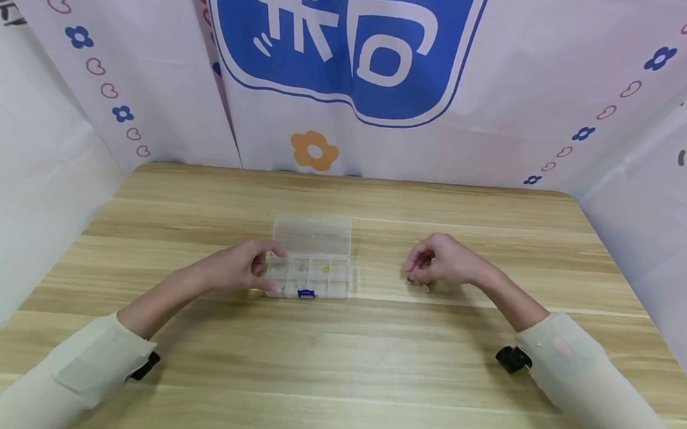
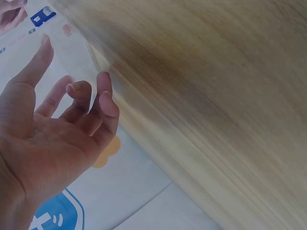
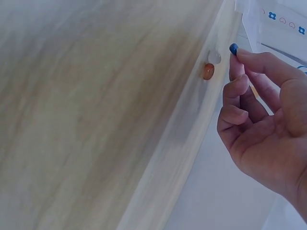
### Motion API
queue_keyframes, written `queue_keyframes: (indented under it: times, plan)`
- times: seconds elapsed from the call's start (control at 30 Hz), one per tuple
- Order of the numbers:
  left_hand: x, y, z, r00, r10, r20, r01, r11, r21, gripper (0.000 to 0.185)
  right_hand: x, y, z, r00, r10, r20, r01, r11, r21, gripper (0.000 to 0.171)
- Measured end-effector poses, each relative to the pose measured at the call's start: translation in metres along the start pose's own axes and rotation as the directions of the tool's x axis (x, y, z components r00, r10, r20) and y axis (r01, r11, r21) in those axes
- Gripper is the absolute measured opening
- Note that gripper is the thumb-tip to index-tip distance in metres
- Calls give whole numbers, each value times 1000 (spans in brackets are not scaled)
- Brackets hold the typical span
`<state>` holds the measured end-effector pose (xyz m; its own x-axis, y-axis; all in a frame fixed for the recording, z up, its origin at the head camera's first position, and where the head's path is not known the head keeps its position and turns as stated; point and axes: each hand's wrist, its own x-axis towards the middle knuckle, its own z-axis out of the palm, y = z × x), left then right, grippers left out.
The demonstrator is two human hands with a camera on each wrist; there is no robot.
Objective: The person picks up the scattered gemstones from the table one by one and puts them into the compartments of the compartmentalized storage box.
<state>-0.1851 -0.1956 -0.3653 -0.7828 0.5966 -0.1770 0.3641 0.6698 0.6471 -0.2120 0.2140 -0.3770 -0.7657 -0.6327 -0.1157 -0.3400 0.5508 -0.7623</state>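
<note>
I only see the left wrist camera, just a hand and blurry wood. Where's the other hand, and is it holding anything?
Observer: The right hand is off to the right of a clear plastic box, pinching a small blue bead at its fingertips.
Operator: Are there more beads?
Observer: Yes, an orange bead and a pale clear one lie on the table just beside that hand.
Operator: What is my hand doing?
Observer: The left hand rests at the box's left end, thumb and finger touching it. The lid is open, and a blue latch sits on the front edge.
</note>
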Motion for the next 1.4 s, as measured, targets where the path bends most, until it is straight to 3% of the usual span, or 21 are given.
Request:
queue_keyframes:
  times: [0.27, 0.57, 1.1, 1.4]
  plan:
    - [-1, -1, 1, 1000, 0, -2, 0, 1000, -3, 59, 5, -3, 9, 1000, 9, -2, -9, 997, 77, 4]
    - [0, -1, 1, 1000, -17, -7, 17, 1000, -2, 59, 10, -2, 13, 999, 0, -41, 2, 998, 65, 5]
    - [-1, -1, 1, 1000, -20, -4, 20, 1000, 4, 59, 17, -10, 23, 980, 121, -157, -95, 982, 163, 6]
    - [0, -2, 1, 1000, -7, -6, 7, 1000, 10, 59, 23, -19, 27, 974, 133, -184, -96, 976, 195, 6]
